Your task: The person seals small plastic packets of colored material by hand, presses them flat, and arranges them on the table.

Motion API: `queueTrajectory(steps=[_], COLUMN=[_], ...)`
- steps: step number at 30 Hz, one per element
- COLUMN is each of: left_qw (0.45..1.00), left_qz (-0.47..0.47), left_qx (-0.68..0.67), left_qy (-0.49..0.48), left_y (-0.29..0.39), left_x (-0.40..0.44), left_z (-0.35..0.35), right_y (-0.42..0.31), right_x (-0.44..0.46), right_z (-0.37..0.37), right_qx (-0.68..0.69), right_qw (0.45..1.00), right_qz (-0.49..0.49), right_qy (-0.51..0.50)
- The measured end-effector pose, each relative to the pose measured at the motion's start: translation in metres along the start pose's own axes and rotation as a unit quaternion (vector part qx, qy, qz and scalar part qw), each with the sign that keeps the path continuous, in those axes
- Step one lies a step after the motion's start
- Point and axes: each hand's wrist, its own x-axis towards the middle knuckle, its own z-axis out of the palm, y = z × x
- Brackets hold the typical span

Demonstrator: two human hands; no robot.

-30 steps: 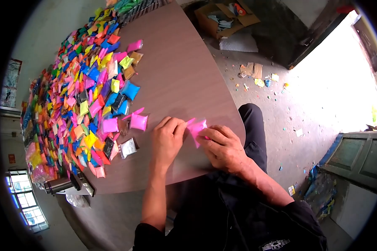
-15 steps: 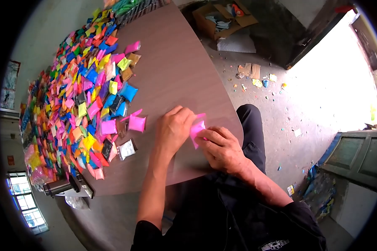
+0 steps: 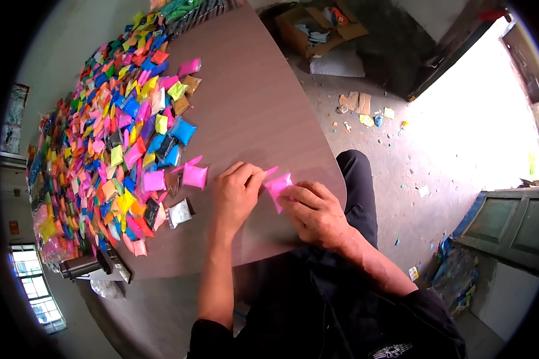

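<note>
My right hand (image 3: 315,209) pinches the lower right side of a pink packet (image 3: 278,186) above the table. Just left of it, my left hand (image 3: 239,190) has its fingers closed on a small pink strip (image 3: 270,171) that points toward the packet's upper end. Whether strip and packet touch is not clear. Left of my left hand lies another pink packet (image 3: 194,176) with a pink strip at its top, and below that a white packet (image 3: 179,213). A large pile of colourful packets (image 3: 124,157) covers the table's left side.
The brown table (image 3: 251,107) has a curved right edge. A dark cylinder (image 3: 81,267) stands at its lower left corner. On the floor beyond are an open cardboard box (image 3: 299,30) and scattered scraps (image 3: 358,103). My knee (image 3: 358,173) is beside the right edge.
My left hand went up and over the pink packet's top, then came back left and down with the pink strip. My right hand has stayed on the packet.
</note>
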Motion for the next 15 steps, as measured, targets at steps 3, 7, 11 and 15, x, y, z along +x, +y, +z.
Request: queueTrajectory(steps=[3,7,11,15], left_qw=[1.000,1.000,0.998,1.000], left_qz=[-0.022,0.014,0.037,0.014], left_qx=[-0.010,0.002,0.049,0.009], left_qy=[0.004,-0.018,0.004,0.018], left_y=[0.016,0.022,0.000,0.003], left_x=[-0.008,-0.017,-0.006,-0.001], left_z=[-0.008,-0.002,0.005,-0.002], right_y=[-0.002,-0.001,-0.002,-0.002], right_x=[-0.001,-0.001,0.002,0.003], right_z=[0.000,0.001,0.000,-0.002], right_qx=[-0.004,-0.005,-0.006,-0.007], right_qw=[1.000,1.000,1.000,1.000], right_qz=[0.005,0.001,-0.005,-0.003], right_qy=[0.014,0.014,0.008,0.005])
